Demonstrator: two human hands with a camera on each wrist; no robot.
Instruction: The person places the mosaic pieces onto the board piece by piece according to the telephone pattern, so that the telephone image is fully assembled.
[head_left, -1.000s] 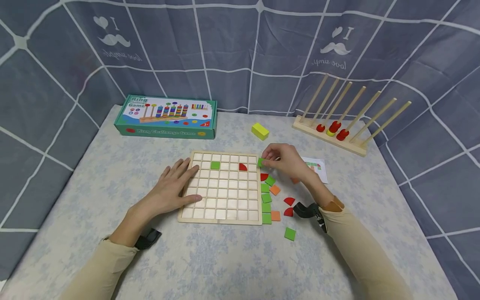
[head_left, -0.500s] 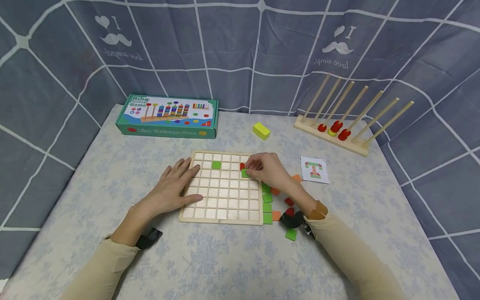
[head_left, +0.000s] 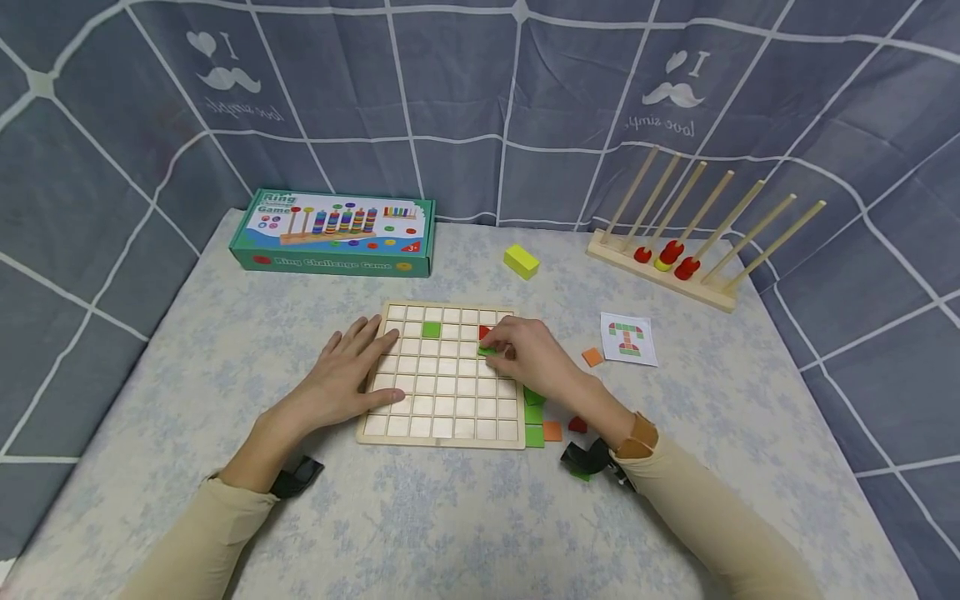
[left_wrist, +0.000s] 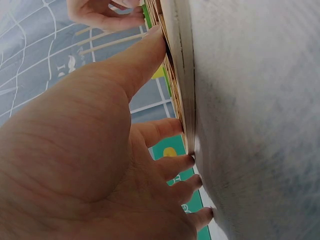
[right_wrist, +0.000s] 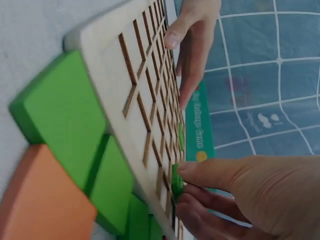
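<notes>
A wooden grid board [head_left: 435, 408] lies on the table. My left hand [head_left: 341, 375] rests on its left edge, fingers spread, with the thumb over the grid in the left wrist view. Over the board's upper right part, my right hand [head_left: 536, 354] pinches a green square tile [right_wrist: 177, 181] between thumb and fingers. This tile is just below a red quarter-circle piece [head_left: 484, 332], which the fingers partly cover. Another green square tile [head_left: 431, 330] sits in a cell farther left. From the right wrist view, the held tile stands at the grid surface; whether it is seated I cannot tell.
Green tiles [head_left: 534, 414] and orange tiles [head_left: 552, 431] lie along the board's right side. A pattern card [head_left: 628, 339] is at right. Behind stand a green game box [head_left: 333, 233], a yellow block [head_left: 521, 262] and a peg stand with rings [head_left: 660, 273].
My right hand has moved left from the board's right edge with the green tile, then lowered it to the grid below the red piece. The card is now uncovered. My left hand stays put.
</notes>
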